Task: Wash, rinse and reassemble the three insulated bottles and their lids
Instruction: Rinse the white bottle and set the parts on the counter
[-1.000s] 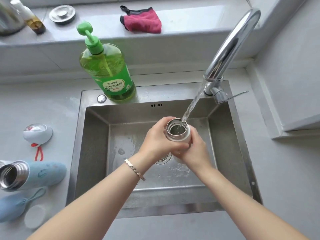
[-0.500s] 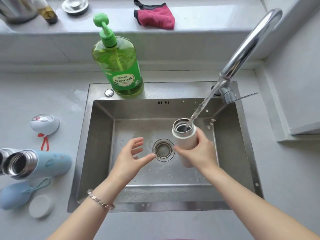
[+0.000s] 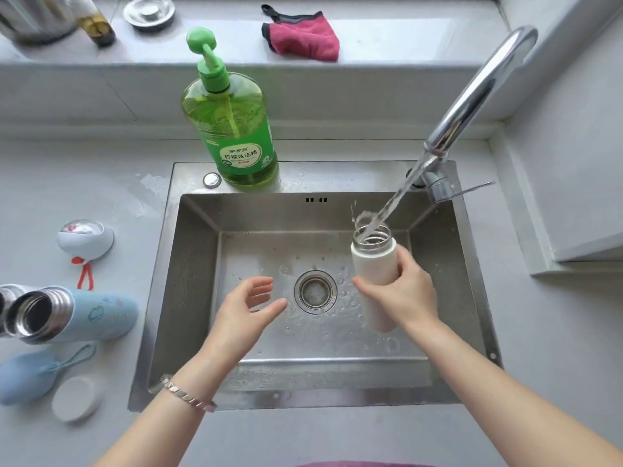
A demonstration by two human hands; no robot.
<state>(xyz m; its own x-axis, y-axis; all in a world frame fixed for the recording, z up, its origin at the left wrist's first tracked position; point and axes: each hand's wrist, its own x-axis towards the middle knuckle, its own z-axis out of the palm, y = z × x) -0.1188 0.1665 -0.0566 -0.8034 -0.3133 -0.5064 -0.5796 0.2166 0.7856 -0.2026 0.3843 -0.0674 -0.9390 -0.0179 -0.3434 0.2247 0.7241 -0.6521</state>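
Head view: the one camera, looking down over the sink (image 3: 195, 264).
Right hand (image 3: 404, 294): grasping the white bottle (image 3: 374, 261) round its middle, thumb across the near side.
White bottle: lid off, steel mouth up, leaning slightly, held over the right half of the basin, just right of the drain strainer (image 3: 316, 292).
Water stream (image 3: 394, 200): runs slanting from the faucet (image 3: 478, 85) into the bottle's mouth and splashes at the rim.
Left hand (image 3: 244, 308): released, holding nothing, fingers loosely spread, palm turned toward the bottle, over the basin just left of the drain; well apart from the bottle.
Bracelet (image 3: 188, 394): on the left wrist.
Blue bottle (image 3: 91, 313): on its side on the counter (image 3: 67, 180) left of the sink, lid off, steel mouth open.
Second steel mouth (image 3: 3, 308): just beside the blue bottle at the frame's left edge, mostly cut off.
Blue lid (image 3: 23, 375): on the counter near the blue bottle, with a loop strap.
White round cap (image 3: 77, 397): just right of the blue lid.
White lid (image 3: 86, 237): farther back on the counter, with a red strap.
Soap bottle (image 3: 236, 129): green pump dispenser standing on the sink's back rim.
Pink cloth (image 3: 303, 37): on the sill behind the sink.
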